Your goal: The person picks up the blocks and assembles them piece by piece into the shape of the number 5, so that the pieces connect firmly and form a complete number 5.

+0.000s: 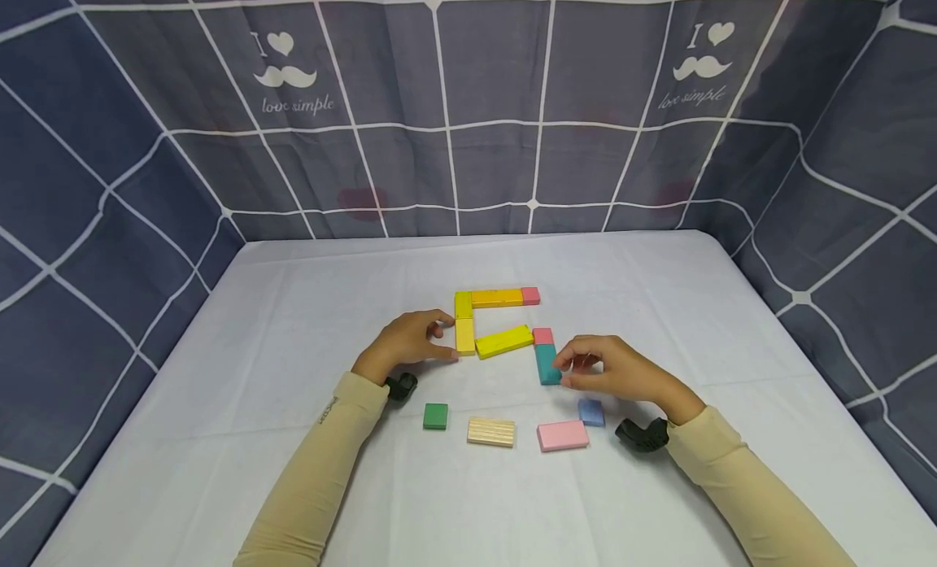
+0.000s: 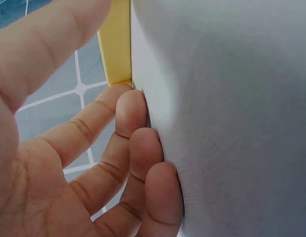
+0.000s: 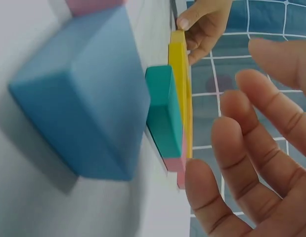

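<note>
Blocks form an open outline in the head view. My left hand [image 1: 413, 337] rests beside its left side, with thumb and index fingertip right at a yellow block [image 1: 464, 338]. Above that block are a yellow-green block [image 1: 464, 305] and an orange-yellow block [image 1: 498, 298] ending in a pink block [image 1: 530, 296]. A bright yellow block [image 1: 504, 342] lies slanted between the left column and a second small pink block [image 1: 542, 336]. My right hand [image 1: 615, 368] hovers beside the teal block [image 1: 546, 364]; the right wrist view shows its fingers [image 3: 232, 148] loosely spread, holding nothing.
Nearer the person lie a green square block [image 1: 435, 416], a ridged wooden block [image 1: 491, 432], a larger pink block [image 1: 563, 436] and a blue block [image 1: 591, 412], close under the right wrist. A white cloth [image 1: 329, 486] covers the table; grid-patterned curtains [image 1: 490, 168] enclose it.
</note>
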`<action>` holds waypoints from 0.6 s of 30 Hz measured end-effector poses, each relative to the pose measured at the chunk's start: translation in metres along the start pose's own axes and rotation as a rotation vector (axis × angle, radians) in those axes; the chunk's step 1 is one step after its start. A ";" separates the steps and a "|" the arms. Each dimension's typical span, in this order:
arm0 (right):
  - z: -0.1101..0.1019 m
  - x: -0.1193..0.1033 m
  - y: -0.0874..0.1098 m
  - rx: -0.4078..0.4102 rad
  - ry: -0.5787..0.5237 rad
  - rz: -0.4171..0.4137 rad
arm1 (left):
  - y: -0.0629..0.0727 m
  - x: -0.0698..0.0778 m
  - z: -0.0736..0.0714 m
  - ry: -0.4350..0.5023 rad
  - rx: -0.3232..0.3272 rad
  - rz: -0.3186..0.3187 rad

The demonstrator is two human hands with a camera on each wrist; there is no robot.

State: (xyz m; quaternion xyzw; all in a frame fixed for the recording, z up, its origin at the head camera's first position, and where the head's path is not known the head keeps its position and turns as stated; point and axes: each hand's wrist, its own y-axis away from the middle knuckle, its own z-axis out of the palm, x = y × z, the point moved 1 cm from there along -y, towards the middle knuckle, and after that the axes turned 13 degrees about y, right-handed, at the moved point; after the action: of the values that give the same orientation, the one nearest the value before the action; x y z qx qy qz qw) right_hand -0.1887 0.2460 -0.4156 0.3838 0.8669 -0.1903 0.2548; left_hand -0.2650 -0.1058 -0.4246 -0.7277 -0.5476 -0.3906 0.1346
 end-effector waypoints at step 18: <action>0.010 -0.006 0.002 -0.202 -0.088 -0.043 | 0.000 0.000 0.000 0.004 0.000 0.001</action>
State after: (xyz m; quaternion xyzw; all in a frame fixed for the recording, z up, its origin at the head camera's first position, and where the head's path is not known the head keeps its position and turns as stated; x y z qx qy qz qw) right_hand -0.1809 0.2386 -0.4202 0.3288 0.8776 -0.1239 0.3261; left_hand -0.2653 -0.1056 -0.4243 -0.7272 -0.5468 -0.3921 0.1361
